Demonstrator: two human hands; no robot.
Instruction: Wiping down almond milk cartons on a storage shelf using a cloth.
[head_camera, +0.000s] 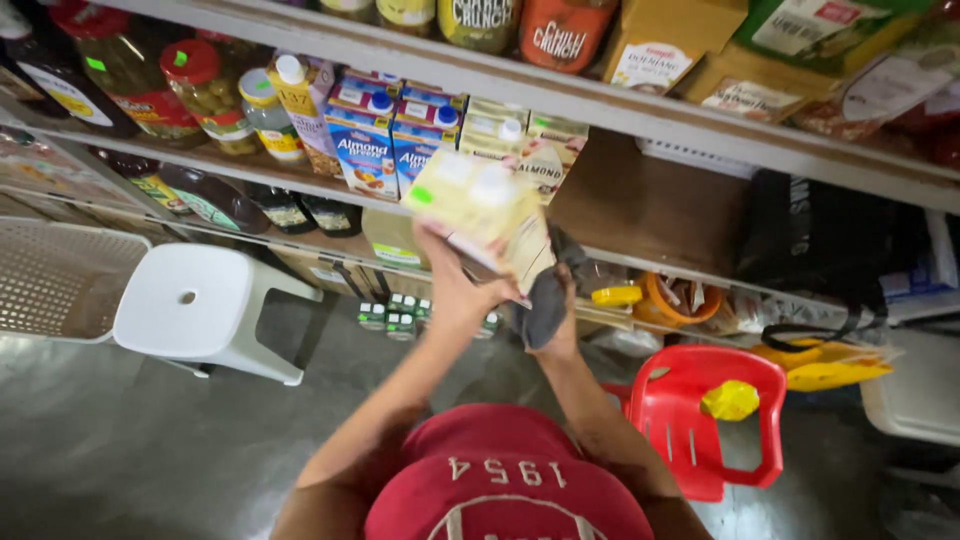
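Observation:
My left hand (452, 292) grips a pale yellow drink carton (478, 212) from below and holds it tilted in front of the shelves. My right hand (562, 318) clutches a dark grey cloth (548, 292) pressed against the carton's lower right side. Both arms reach up from my red shirt (505, 490). Behind the carton, on the middle shelf (650, 205), stand similar blue cartons (365, 140) and cream cartons (540, 145).
Jars and bottles (205, 90) fill the shelf's left part. A white stool (200, 305) and a white basket (55, 280) stand on the floor at left. A red plastic chair (720, 420) with a yellow object sits at right, next to a yellow bag (830, 365).

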